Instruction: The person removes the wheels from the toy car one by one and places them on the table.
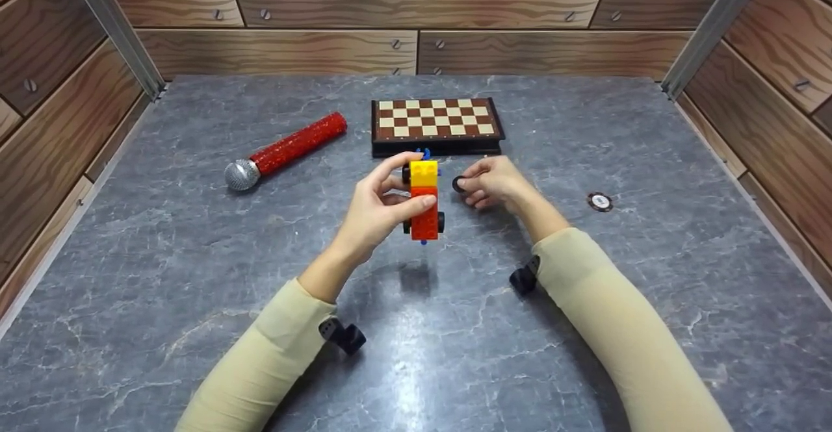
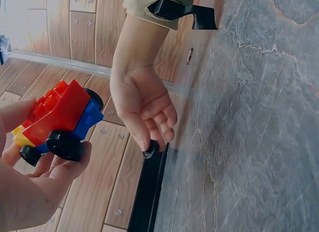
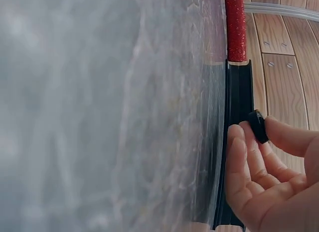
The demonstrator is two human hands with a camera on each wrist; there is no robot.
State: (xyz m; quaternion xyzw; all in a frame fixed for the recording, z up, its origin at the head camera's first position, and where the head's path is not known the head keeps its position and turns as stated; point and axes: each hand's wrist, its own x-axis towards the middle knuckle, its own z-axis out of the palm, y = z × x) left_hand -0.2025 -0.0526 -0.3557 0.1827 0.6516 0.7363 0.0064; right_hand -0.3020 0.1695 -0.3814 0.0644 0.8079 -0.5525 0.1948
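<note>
A toy brick car (image 1: 424,217) with red and yellow bricks, a blue base and black wheels is held above the table by my left hand (image 1: 377,208). The thumb lies across its red bricks, the fingers along its left side and underneath. At the yellow end, a bare blue axle tip (image 1: 440,173) pokes out on the right side. My right hand (image 1: 497,182) pinches a small black wheel (image 3: 257,126) between thumb and fingers, just right of the car and apart from it. In the left wrist view, the car (image 2: 62,117) shows its blue underside and several black wheels.
Behind the hands stands a chessboard box (image 1: 437,123). A red glitter microphone (image 1: 296,146) with a silver head lies at the left. To the right is a poker chip (image 1: 600,201). Wood-patterned walls (image 1: 416,3) enclose the grey marbled table (image 1: 195,289).
</note>
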